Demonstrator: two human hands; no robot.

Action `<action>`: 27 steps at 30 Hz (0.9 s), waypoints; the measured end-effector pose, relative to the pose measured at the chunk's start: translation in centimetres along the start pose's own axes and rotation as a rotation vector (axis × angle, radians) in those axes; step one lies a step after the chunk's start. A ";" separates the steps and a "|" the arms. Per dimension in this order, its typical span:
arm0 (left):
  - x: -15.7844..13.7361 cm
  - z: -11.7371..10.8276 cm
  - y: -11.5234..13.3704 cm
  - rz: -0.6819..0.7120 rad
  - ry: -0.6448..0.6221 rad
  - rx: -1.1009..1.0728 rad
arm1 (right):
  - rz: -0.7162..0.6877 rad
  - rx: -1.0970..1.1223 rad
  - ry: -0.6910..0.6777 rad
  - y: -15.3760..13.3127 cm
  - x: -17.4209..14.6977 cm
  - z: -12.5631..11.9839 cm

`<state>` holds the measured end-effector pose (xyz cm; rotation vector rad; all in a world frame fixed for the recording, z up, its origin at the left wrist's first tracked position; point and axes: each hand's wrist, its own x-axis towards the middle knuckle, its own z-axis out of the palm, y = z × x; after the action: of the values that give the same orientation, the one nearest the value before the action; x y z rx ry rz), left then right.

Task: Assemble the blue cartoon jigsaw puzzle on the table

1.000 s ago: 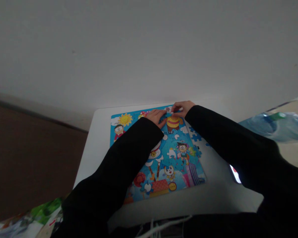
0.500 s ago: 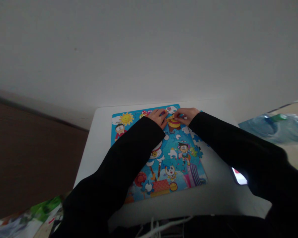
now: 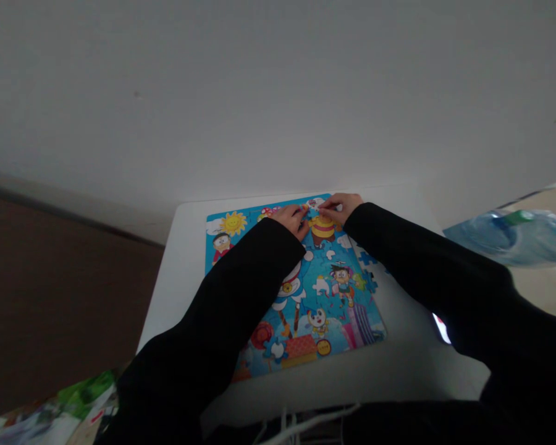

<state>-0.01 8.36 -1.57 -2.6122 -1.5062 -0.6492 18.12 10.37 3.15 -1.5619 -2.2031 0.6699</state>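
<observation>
A colourful cartoon jigsaw puzzle lies flat on a small white table. My left hand rests on the puzzle's far edge, fingers bent and pressing down on the pieces. Close beside it, my right hand touches the same far edge, its fingertips pinched at a small piece near the top of the picture. Both arms are in black sleeves and cover the middle of the puzzle. A few loose blue pieces lie just off the puzzle's right side.
A white wall rises straight behind the table. Brown floor lies to the left. A blue plastic bag with a green-capped bottle sits at the right. Printed paper lies at the lower left, and a lit phone screen shows under my right sleeve.
Both hands stayed at the puzzle's far edge. My right hand dipped toward the yellow figure half a second ago and is back up at the top edge now.
</observation>
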 end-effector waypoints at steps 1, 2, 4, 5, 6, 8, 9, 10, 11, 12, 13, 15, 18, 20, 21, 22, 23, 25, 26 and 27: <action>0.0 -0.1 0.0 -0.006 -0.005 0.007 | -0.007 -0.017 -0.002 0.0 0.0 -0.1; 0.0 -0.2 0.1 -0.008 -0.011 0.009 | -0.013 -0.041 -0.005 0.0 0.0 -0.1; 0.1 -0.4 0.1 -0.020 -0.021 0.007 | -0.031 -0.116 -0.018 0.1 0.0 -0.2; 0.1 -0.5 0.2 -0.025 -0.029 0.005 | -0.048 -0.162 -0.027 0.1 0.1 -0.2; 0.1 -0.6 0.2 -0.026 -0.038 0.002 | -0.068 -0.206 -0.034 0.1 0.1 -0.2; 0.1 -0.7 0.2 -0.023 -0.048 0.004 | -0.119 -0.284 -0.043 0.3 0.1 -0.2; 0.1 -0.8 0.2 -0.021 -0.045 0.009 | -0.142 -0.313 -0.046 0.3 0.1 -0.1; 0.1 -0.8 0.2 -0.018 -0.038 0.016 | -0.160 -0.336 -0.050 0.4 0.1 -0.1; 0.1 -0.7 0.2 -0.017 -0.030 0.024 | -0.173 -0.358 -0.054 0.5 0.1 -0.1; 0.1 -0.7 0.2 -0.017 -0.022 0.033 | -0.187 -0.377 -0.060 0.5 0.1 -0.1; 0.1 -0.7 0.2 -0.019 -0.016 0.039 | -0.203 -0.400 -0.070 0.5 0.2 0.0; 0.2 -0.8 0.1 -0.016 -0.017 0.040 | -0.237 -0.459 -0.100 0.5 0.2 -0.1; 0.3 -0.8 -0.2 0.078 -0.043 -0.008 | -0.277 -0.566 -0.175 0.1 0.2 -0.2; 0.4 -0.6 -0.4 0.178 -0.069 -0.050 | -0.283 -0.625 -0.222 -0.4 0.1 -0.3; 0.4 -0.5 -0.5 0.216 -0.083 -0.062 | -0.276 -0.655 -0.242 -0.8 0.0 -0.4; 0.4 -0.3 -0.6 0.238 -0.098 -0.068 | -0.263 -0.686 -0.254 -1.2 -0.2 -0.5; 0.4 -0.1 -0.6 0.249 -0.111 -0.070 | -0.245 -0.717 -0.263 -1.7 -0.4 -0.5; 0.3 0.2 -0.6 0.246 -0.118 -0.062 | -0.239 -0.771 -0.270 -2.6 -0.9 -0.5; 0.2 0.3 -0.6 0.238 -0.113 -0.058 | -0.256 -0.789 -0.267 -3.0 -1.3 -0.5; 0.2 0.4 -0.6 0.235 -0.106 -0.059 | -0.282 -0.799 -0.263 -3.3 -1.7 -0.5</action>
<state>-0.29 8.89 -1.97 -2.8497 -1.1920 -0.5486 16.36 7.97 5.43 -1.4686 -3.0413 -0.1395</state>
